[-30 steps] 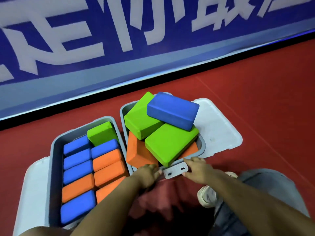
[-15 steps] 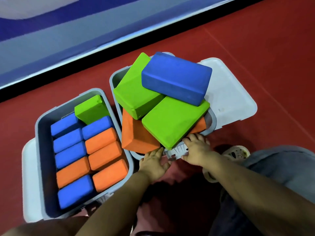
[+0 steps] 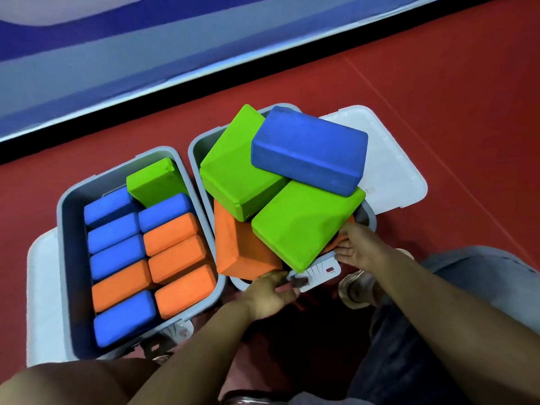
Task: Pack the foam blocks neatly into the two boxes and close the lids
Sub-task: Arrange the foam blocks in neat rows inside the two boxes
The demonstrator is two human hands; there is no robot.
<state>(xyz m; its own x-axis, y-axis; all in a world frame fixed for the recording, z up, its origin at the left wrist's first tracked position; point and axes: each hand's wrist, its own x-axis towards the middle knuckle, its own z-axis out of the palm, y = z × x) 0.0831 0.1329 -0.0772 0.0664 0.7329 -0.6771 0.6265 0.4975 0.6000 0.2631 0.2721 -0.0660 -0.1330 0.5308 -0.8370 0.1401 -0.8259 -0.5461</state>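
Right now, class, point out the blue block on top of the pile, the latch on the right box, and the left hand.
blue block (image 3: 309, 149), head view, top face.
latch (image 3: 323, 271), head view, flat middle.
left hand (image 3: 270, 296), head view, back of hand.

I see a red matte floor (image 3: 438, 83) running across my view, with a thin pale seam line (image 3: 423, 133) slanting over its right side. Along the floor's far edge stands a blue and pale grey-blue wall banner (image 3: 146, 54) above a black baseboard strip (image 3: 87, 135).
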